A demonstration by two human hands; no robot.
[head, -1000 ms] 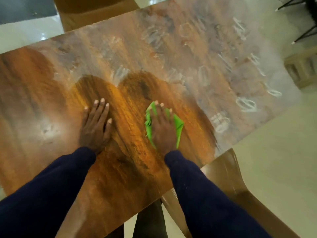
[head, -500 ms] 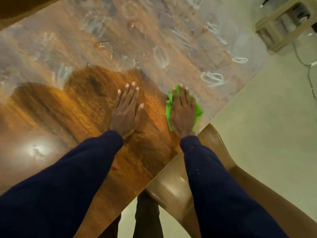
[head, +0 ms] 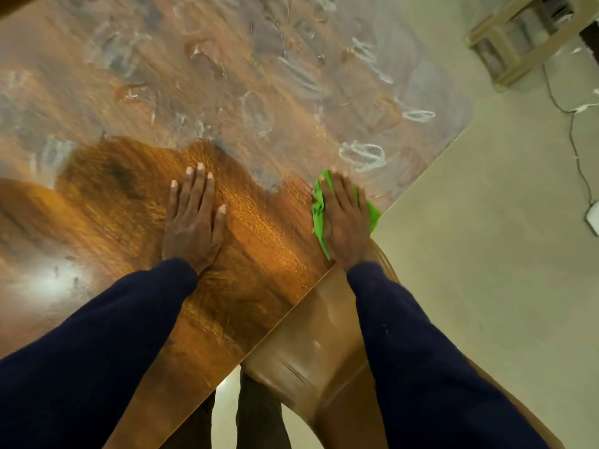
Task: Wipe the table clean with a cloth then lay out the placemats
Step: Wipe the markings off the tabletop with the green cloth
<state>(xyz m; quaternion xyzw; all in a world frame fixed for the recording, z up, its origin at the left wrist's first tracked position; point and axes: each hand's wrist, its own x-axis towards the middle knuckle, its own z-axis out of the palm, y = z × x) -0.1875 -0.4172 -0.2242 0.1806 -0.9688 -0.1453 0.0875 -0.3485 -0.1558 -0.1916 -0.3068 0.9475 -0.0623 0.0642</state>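
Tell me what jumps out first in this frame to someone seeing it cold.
The bright green cloth under the right hand, pressed flat at the table's right edge above a brown chair. Next, the table itself: glossy clean wood around the left hand, which lies flat on it, against a hazy far half covered in white smears.

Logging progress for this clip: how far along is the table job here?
Done: the near strip of the table looks wiped, dark and glossy. In hand: the right hand presses the green cloth flat at the table's right edge; the left hand rests flat on the wiped part. Left: the far half is hazy with white smears. No placemats are visible.
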